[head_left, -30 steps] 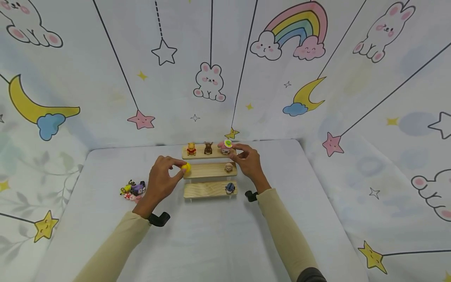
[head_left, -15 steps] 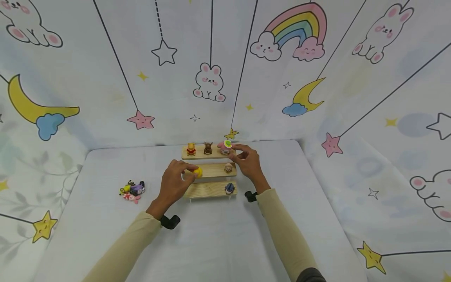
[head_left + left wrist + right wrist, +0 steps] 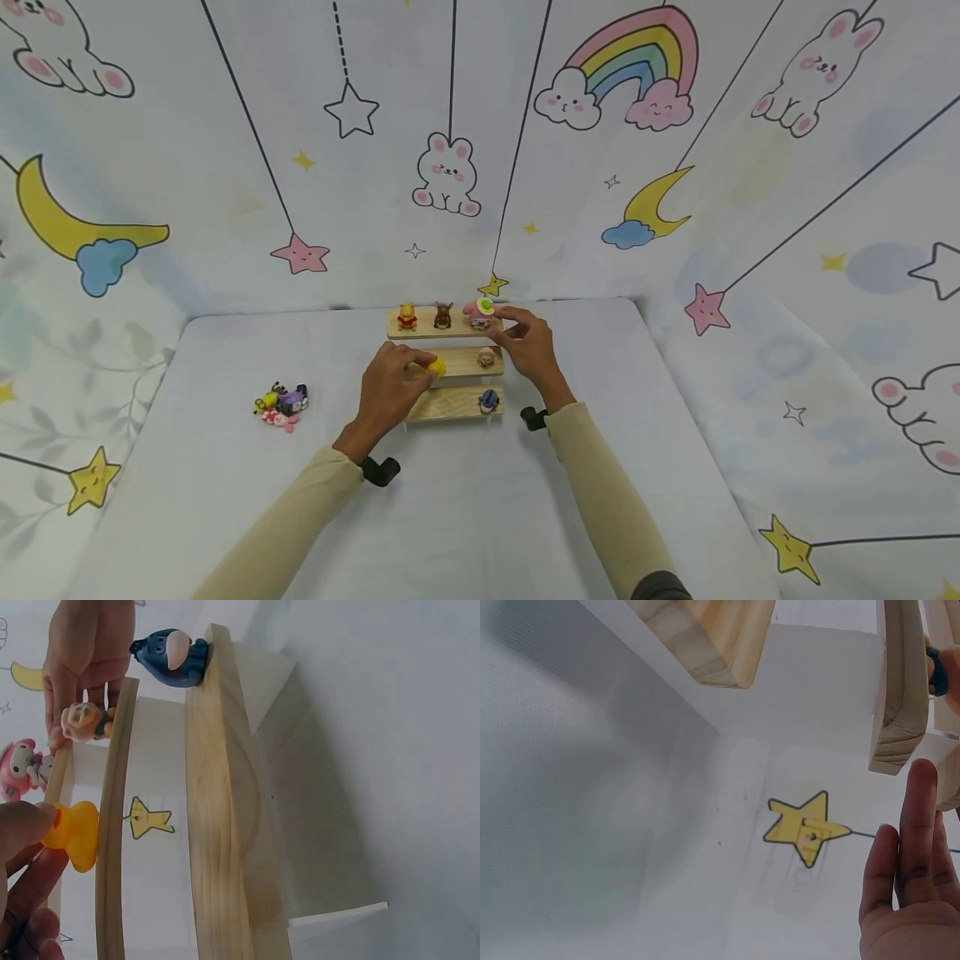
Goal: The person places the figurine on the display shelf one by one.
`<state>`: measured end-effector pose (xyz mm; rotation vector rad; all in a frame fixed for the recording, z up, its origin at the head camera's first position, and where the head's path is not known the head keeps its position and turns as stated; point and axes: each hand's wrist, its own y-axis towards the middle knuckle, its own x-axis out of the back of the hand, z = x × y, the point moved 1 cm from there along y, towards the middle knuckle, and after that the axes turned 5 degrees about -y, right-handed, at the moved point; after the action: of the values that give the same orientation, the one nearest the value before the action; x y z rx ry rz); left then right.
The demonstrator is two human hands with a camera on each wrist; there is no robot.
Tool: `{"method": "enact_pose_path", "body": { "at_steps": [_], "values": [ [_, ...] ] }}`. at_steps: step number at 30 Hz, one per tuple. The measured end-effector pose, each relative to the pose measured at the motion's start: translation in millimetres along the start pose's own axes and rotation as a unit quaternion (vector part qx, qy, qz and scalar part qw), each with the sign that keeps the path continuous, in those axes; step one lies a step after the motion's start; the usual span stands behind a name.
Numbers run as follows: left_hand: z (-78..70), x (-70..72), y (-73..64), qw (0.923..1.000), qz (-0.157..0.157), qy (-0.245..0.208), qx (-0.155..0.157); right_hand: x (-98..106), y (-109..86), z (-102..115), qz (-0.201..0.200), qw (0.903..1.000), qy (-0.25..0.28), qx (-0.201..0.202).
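My left hand [image 3: 390, 383] pinches a small yellow rubber duck [image 3: 77, 831] between thumb and fingers, at the middle tier [image 3: 112, 847] of a three-tier wooden display shelf [image 3: 450, 404]. Whether the duck's base touches the tier, I cannot tell. My right hand [image 3: 528, 346] holds the right end of the top tier with thumb and index finger, beside a pink-hooded figurine [image 3: 19, 771]; its other fingers [image 3: 917, 817] are extended. A bear figurine [image 3: 407, 317] and a brown figurine [image 3: 443, 315] also sit on the top tier.
At the middle tier's right end sits a beige figurine [image 3: 486, 357]. A blue donkey figurine [image 3: 172, 658] occupies the bottom tier's right end. Several loose figurines [image 3: 281, 406] lie piled on the white table [image 3: 225, 467] at left. A printed cloth wall [image 3: 360, 192] stands close behind.
My left hand has carried the rubber duck rightward along the middle tier, from its left end toward the center. My right hand has stayed at the top tier's right end.
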<state>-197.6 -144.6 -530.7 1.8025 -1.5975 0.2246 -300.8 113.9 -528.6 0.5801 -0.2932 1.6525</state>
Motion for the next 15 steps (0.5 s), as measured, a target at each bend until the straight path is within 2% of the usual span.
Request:
{"method": "enact_pose_path", "body": {
  "at_steps": [8,15],
  "values": [
    [-0.6,-7.1,1.3,0.9995,-0.023,0.021,0.004,0.7,0.3,-1.2,0.0,1.0,0.007,0.003],
    [0.3,-7.8,-3.4,0.9992,-0.032,0.023,0.002,0.4,0.2,-2.0,0.002,1.0,0.006,0.003]
  ]
}}
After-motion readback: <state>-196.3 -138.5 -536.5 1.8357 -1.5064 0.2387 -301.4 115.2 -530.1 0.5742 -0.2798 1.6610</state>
